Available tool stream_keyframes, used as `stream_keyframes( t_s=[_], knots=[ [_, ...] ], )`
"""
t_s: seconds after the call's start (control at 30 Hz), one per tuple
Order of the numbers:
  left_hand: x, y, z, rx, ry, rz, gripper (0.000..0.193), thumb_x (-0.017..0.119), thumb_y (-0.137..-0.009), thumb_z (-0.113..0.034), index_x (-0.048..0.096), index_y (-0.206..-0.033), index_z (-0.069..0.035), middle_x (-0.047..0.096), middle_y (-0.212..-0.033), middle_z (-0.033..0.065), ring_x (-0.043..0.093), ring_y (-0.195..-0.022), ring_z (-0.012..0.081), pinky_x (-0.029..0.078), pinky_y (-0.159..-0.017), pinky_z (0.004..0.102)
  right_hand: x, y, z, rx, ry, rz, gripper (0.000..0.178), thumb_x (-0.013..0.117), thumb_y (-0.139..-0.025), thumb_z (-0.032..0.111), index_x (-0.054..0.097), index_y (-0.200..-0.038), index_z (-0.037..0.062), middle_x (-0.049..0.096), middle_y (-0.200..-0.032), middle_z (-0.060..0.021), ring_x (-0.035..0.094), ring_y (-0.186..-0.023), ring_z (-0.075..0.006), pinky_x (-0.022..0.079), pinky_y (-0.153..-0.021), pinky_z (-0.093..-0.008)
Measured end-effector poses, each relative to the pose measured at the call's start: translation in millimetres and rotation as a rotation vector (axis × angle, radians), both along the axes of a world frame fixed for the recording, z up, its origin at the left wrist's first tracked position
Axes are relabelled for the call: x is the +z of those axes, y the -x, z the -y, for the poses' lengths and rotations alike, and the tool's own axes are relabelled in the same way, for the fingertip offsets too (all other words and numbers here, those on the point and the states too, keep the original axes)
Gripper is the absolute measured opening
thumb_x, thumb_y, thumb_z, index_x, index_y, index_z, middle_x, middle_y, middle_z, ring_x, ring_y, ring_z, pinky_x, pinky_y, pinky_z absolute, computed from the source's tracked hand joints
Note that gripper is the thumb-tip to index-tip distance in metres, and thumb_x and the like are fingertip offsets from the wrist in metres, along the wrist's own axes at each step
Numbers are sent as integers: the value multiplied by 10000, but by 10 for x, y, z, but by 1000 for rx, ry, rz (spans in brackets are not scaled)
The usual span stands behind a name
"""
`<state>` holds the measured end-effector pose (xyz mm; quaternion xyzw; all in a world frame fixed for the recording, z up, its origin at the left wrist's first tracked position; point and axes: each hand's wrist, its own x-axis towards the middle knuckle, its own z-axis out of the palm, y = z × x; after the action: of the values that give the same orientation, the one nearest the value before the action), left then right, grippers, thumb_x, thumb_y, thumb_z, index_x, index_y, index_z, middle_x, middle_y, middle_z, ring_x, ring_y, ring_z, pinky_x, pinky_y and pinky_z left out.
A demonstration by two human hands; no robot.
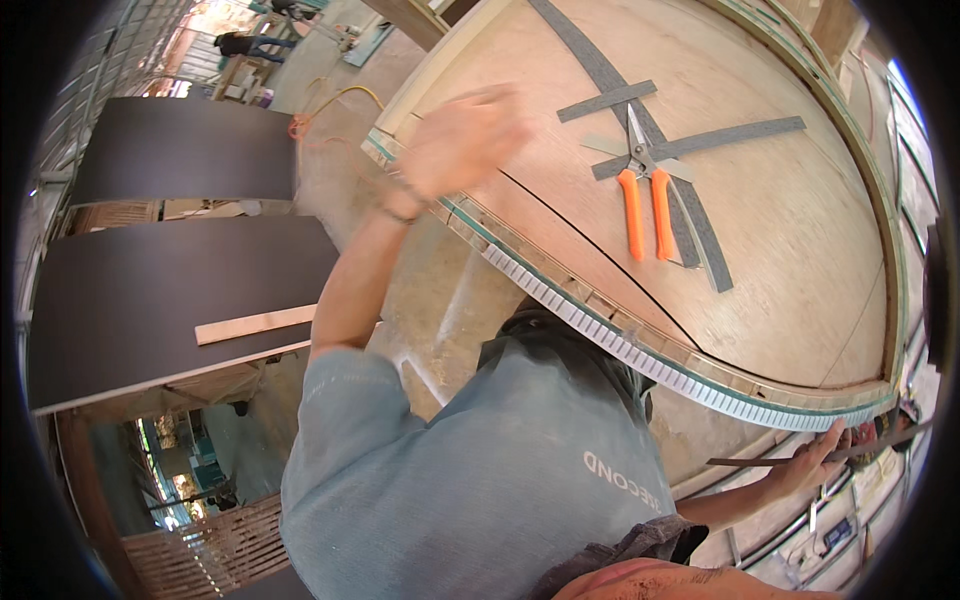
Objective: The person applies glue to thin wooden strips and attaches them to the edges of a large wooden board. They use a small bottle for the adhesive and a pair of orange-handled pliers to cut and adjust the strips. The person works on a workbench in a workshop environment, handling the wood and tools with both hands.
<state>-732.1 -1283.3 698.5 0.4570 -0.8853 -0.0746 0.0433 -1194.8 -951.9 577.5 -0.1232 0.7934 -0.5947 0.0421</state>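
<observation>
Smeared by motion, my left hand [465,140] hangs over the left rim of a curved wooden panel [790,290] with a raised frame; its fingers do not show plainly. At the lower right, my right hand [808,466] closes around a long, thin dark strip [740,462] beside the panel's corner. A white, evenly notched strip [620,347] runs along the curved near edge. Snips with orange handles [647,205] lie on the panel, across several grey strips [735,138]. A thin black line crosses the panel's face.
Two large dark boards [180,265] lie on supports at the left, one with a pale wood slat [255,325] on it. A yellow hose [350,92] trails over the concrete floor. Another person [250,45] is far off at the upper left. Slatted wood [215,545] stands at the lower left.
</observation>
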Motion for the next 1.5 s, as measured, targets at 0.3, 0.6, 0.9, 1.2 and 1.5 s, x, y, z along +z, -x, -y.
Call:
stream_keyframes(
  t_s=[0.3,0.6,0.9,1.2,1.5],
  knots=[
    [-613,-1437,327,106,-145,-74,610,567,-1032,-428,571,-1379,73,528,-1493,231,493,-1398,376,395,-1153,416,770,-601,392,-54,-511,-402,484,708,-979,390,671,-1324,53,706,-1168,-126,639,-947,-172,504,-874,-311],
    [-713,-1754,504,-222,63,-101,565,597,-1014,-426,627,-1346,31,591,-1436,201,557,-1319,384,440,-1098,457,912,-1397,1658,396,-687,-626,457,633,-1012,392,672,-1274,20,719,-1155,-200,700,-1045,-285,522,-913,-376],
    [-864,-1758,482,-197,155,-337,485,693,-946,-388,707,-1186,33,663,-1246,172,622,-1151,357,485,-966,454,509,-870,2402,509,-858,-950,391,677,-957,349,698,-1259,101,674,-1127,-198,658,-1029,-377,517,-911,-448],
    [-857,-1770,456,-123,161,-382,432,714,-920,-354,725,-1144,15,676,-1177,141,636,-1082,343,494,-929,446,471,-2152,3556,1092,-546,-1063,256,670,-982,176,729,-1231,178,652,-1245,-45,591,-1225,-225,518,-1046,-377],
    [-842,-1685,421,-105,173,-409,397,727,-910,-335,737,-1146,-16,686,-1188,122,639,-1100,337,489,-961,443,442,-2314,3864,1182,-666,-1022,134,698,-960,227,680,-1070,152,623,-1258,-12,567,-1252,-203,531,-1043,-392]
  ],
)
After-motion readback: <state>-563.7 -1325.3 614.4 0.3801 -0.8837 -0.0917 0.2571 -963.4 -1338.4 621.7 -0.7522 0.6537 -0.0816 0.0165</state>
